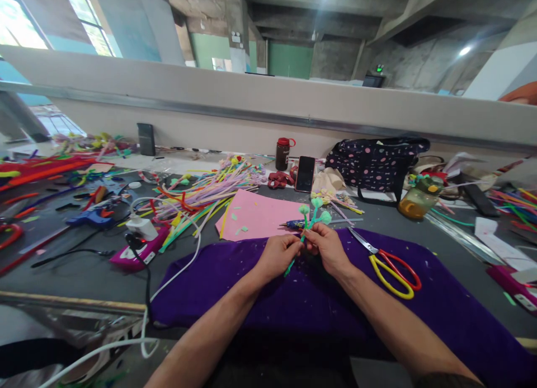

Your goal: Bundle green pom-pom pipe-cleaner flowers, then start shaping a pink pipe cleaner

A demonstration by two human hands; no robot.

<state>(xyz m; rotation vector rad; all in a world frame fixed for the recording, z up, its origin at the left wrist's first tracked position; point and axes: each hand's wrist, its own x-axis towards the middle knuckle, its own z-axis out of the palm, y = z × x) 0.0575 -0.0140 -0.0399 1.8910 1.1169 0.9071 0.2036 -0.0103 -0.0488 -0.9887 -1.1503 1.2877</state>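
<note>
Between my two hands is a green pipe-cleaner flower sprig (316, 204) with several round, fluffy pale-green heads pointing up and its stem hanging below. My left hand (280, 256) pinches the lower stem with thumb and forefinger. Just beside it, my right hand (327, 247) is closed on the stem under the heads. Both hands are over a purple cloth (235, 287). Right behind the fingers lies a dark blue pen-like tool (295, 224). Scissors (388, 265) with one red and one yellow handle rest on the cloth to the right of my right hand.
A pink sheet (260, 214) with green scraps lies behind the cloth. Pipe cleaners (222, 186) are heaped back left. A magenta power strip (140, 251) trails a white cable. A phone (305, 173), a red-lidded bottle (283, 154), a patterned bag (373, 167) and a jar (420, 197) stand behind.
</note>
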